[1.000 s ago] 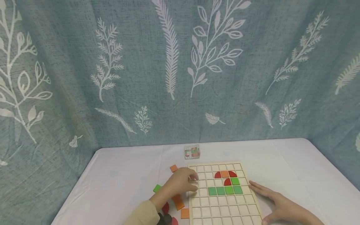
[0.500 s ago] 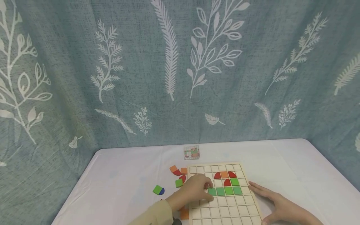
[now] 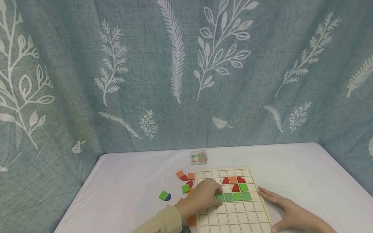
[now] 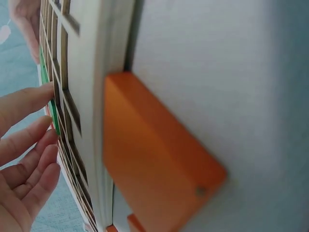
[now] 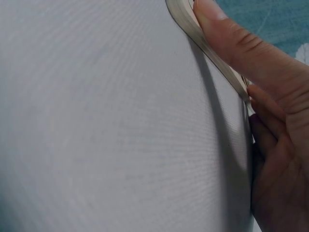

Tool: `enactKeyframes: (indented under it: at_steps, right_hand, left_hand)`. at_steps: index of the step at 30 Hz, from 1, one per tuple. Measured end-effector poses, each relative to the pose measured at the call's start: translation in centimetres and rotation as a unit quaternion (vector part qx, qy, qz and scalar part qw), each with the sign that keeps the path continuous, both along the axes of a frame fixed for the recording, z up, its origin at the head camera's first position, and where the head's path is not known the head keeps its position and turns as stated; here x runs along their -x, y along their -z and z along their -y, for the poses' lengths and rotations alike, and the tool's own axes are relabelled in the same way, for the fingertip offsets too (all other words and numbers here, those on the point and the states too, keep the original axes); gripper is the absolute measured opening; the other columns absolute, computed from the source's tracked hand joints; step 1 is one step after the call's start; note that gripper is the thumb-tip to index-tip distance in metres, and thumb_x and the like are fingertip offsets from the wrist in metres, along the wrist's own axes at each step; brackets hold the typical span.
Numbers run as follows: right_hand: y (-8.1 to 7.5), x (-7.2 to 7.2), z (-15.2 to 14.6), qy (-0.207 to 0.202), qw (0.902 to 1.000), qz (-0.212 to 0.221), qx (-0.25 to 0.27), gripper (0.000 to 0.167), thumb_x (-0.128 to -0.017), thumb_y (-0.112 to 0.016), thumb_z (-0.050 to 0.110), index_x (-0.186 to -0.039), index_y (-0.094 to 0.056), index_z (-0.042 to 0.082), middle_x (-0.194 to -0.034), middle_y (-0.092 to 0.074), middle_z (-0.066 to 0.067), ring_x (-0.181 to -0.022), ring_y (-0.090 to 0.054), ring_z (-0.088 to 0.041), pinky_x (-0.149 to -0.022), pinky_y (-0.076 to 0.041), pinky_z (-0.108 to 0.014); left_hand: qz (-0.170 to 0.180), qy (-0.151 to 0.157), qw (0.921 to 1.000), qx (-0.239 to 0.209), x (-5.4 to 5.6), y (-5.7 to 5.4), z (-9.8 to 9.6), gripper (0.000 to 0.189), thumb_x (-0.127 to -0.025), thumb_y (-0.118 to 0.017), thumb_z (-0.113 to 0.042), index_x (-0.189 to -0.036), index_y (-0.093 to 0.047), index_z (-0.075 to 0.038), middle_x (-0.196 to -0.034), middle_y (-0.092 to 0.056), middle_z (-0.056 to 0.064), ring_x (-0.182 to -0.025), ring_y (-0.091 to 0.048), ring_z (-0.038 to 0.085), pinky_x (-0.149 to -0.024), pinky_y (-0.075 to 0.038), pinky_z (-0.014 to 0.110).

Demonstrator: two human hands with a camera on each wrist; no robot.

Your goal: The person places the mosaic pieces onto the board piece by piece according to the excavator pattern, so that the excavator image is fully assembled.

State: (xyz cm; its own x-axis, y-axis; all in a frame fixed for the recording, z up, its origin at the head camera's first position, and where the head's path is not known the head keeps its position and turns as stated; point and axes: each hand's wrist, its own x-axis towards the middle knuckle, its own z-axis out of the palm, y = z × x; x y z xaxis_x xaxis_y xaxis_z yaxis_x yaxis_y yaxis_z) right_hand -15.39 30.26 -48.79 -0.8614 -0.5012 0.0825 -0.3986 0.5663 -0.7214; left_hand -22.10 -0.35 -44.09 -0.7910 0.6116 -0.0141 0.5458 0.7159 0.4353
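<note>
A pale wooden grid board [image 3: 230, 217] lies on the table with coloured tiles in some cells. My left hand [image 3: 205, 195] reaches over its left side, thumb and fingertips curled about the leftmost green square tile [image 3: 220, 197] of a green row. In the left wrist view, those fingertips meet the green tile's edge [image 4: 54, 113]; their exact contact is partly hidden. Flat along the board's right side lies my right hand [image 3: 291, 213], fingers straight, thumb at the near right corner. The right wrist view has the thumb [image 5: 241, 48] touching the board's edge.
Loose orange, red and green tiles, such as a green one [image 3: 186, 188], lie left of the board. A green tile [image 3: 164, 195] touches a blue piece farther left. Behind the board stands a small clear box or card with a coloured pattern [image 3: 199, 157].
My left hand has moved right from the board's left edge to the leftmost green tile, uncovering loose tiles behind. It has barely shifted in the last half second. The right hand stays put.
</note>
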Motion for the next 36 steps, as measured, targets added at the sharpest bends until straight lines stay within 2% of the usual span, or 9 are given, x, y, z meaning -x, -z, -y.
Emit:
enactKeyframes:
  at_steps: [5,12,22,29,36]
  right_hand:
    - [-0.04,-0.03,0.03,0.001,1.0,0.004,-0.001,0.095,-0.061,-0.082,0.032,-0.143,-0.036,0.017,-0.151,-0.026,-0.001,-0.127,-0.011,0.019,-0.095,-0.026,-0.012]
    - [-0.03,-0.06,0.09,-0.004,1.0,-0.008,0.002,0.095,-0.06,-0.082,0.031,-0.142,-0.037,0.015,-0.15,-0.027,-0.005,-0.128,-0.012,0.018,-0.096,-0.025,-0.011]
    - [0.21,0.01,-0.1,-0.015,0.9995,-0.027,0.003,0.096,-0.06,-0.082,0.031,-0.142,-0.036,0.013,-0.15,-0.027,-0.006,-0.13,-0.011,0.016,-0.096,-0.023,-0.01]
    - [0.11,-0.03,-0.06,-0.027,0.9992,-0.021,0.022,0.097,-0.061,-0.082,0.027,-0.143,-0.034,0.01,-0.151,-0.025,-0.008,-0.13,-0.011,0.016,-0.096,-0.018,-0.006]
    - [0.07,0.0,-0.1,-0.028,0.9991,-0.022,0.021,0.097,-0.061,-0.082,0.028,-0.143,-0.034,0.01,-0.151,-0.025,-0.008,-0.13,-0.011,0.016,-0.096,-0.017,-0.006]
  left_hand:
    - [-0.011,0.008,0.9999,0.007,0.17,0.1,-0.21,0.022,-0.069,-0.081,-0.023,-0.088,-0.074,-0.014,-0.081,-0.067,-0.009,-0.08,-0.056,0.005,-0.074,-0.046,0.021]
    - [-0.012,-0.002,0.9999,-0.004,0.08,0.33,-0.15,0.02,-0.068,-0.08,-0.021,-0.084,-0.069,-0.014,-0.077,-0.06,-0.01,-0.074,-0.049,0.003,-0.069,-0.044,0.02]
    - [-0.056,0.025,0.9979,0.023,-0.22,0.23,-0.48,0.019,-0.072,-0.077,-0.019,-0.089,-0.071,-0.013,-0.078,-0.065,-0.009,-0.067,-0.045,0.002,-0.064,-0.041,0.017]
    - [-0.046,0.022,0.9986,0.015,-0.16,0.11,-0.25,0.022,-0.071,-0.079,-0.021,-0.091,-0.074,-0.015,-0.085,-0.07,-0.009,-0.082,-0.059,0.004,-0.076,-0.046,0.019]
    - [-0.052,0.034,0.9977,0.027,0.04,-0.18,-0.25,0.02,-0.071,-0.079,-0.021,-0.09,-0.074,-0.018,-0.085,-0.069,-0.012,-0.085,-0.059,0.004,-0.08,-0.045,0.02]
